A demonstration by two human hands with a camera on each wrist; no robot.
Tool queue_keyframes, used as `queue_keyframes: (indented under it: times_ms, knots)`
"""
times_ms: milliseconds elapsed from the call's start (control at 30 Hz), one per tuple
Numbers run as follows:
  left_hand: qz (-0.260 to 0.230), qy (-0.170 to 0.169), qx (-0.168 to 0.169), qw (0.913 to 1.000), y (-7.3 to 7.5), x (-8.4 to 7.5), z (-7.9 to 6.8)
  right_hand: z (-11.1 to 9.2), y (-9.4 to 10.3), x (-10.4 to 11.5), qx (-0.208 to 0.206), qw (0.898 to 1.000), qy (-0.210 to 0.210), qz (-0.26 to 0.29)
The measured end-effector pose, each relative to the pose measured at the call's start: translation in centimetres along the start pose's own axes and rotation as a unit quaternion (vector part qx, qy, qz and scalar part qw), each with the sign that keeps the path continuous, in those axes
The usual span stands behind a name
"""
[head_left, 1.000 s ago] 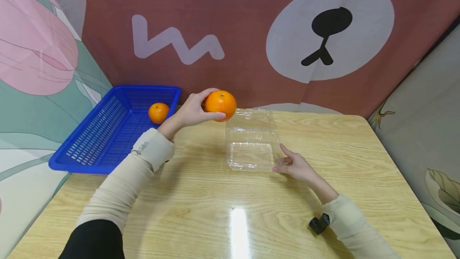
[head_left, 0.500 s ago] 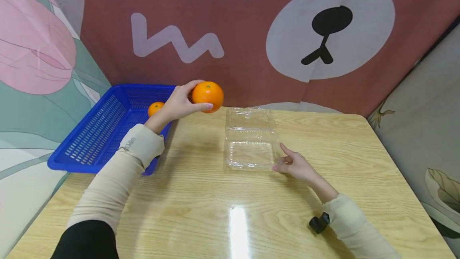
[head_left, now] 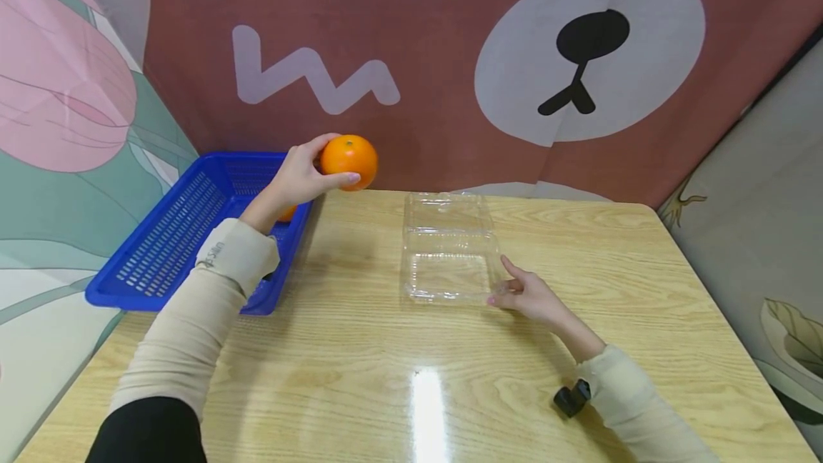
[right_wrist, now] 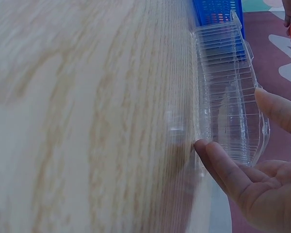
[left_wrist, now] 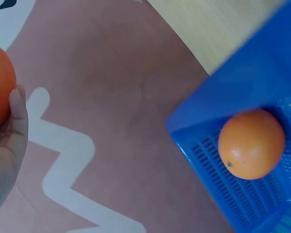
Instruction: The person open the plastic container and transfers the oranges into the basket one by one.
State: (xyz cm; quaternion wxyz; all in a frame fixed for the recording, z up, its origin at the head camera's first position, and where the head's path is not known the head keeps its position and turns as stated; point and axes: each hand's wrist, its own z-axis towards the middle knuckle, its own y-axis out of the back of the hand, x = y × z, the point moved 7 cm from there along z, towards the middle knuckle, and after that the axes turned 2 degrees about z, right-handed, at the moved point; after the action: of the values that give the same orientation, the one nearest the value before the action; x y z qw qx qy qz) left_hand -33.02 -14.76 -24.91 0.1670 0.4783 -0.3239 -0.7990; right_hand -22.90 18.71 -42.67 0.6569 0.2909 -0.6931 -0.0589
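Observation:
My left hand point(head_left: 298, 177) grips an orange point(head_left: 350, 161) between thumb and fingers. It is held up in the air just right of the blue basket point(head_left: 161, 249). A second orange point(left_wrist: 252, 144) lies inside the basket, plain in the left wrist view; from the head my forearm hides most of it. On the table a clear plastic clamshell box point(head_left: 449, 274) lies open, its lid point(head_left: 448, 213) folded back towards the wall. My right hand point(head_left: 530, 297) pinches its front right corner, thumb on the rim and fingers low at the side, as the right wrist view shows.
The wooden table point(head_left: 360, 363) backs onto a printed cloth wall point(head_left: 437, 77). The basket stands at the table's left edge. A small black device point(head_left: 571, 399) sits at my right wrist.
My left hand has carried the orange leftward and slightly up, away from above the clear box towards the basket. The right hand and the box have stayed put.

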Motion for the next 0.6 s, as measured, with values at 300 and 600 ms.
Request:
queue_keyframes:
  times_ms: [300, 600]
  knots:
    - [0.016, 0.038, -0.020, 0.9990, 1.6, 2.5, -0.3, 0.0, 0.0, -0.1, 0.000, 1.000, 0.000, -0.001]
    - [0.032, 0.088, -0.041, 0.9947, 3.5, 4.9, -0.7, 0.1, 0.1, -0.1, -0.003, 1.000, -0.006, -0.003]
